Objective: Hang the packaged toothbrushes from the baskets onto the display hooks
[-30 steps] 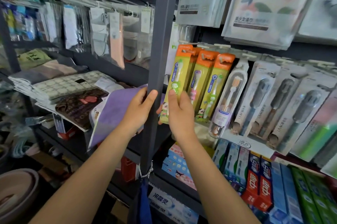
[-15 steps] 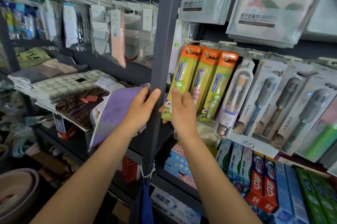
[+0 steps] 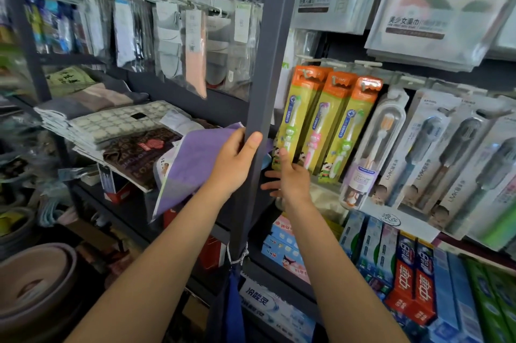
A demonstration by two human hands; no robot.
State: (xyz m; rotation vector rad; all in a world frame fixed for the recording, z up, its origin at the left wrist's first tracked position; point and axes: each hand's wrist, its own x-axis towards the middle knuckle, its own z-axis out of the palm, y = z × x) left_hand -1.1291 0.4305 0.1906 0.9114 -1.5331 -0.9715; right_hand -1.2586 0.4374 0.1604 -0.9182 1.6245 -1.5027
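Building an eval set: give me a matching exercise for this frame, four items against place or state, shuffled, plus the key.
Things:
1. left hand
2. right hand
3. purple cloth
4. red toothpaste boxes

Place or state:
A. on the shelf below the hanging toothbrushes
B. touches the bottom of the leftmost yellow toothbrush pack
C. grips the grey shelf post
D. droops off the shelf left of the post

Pairs: 1-C, 2-B, 3-D, 4-A
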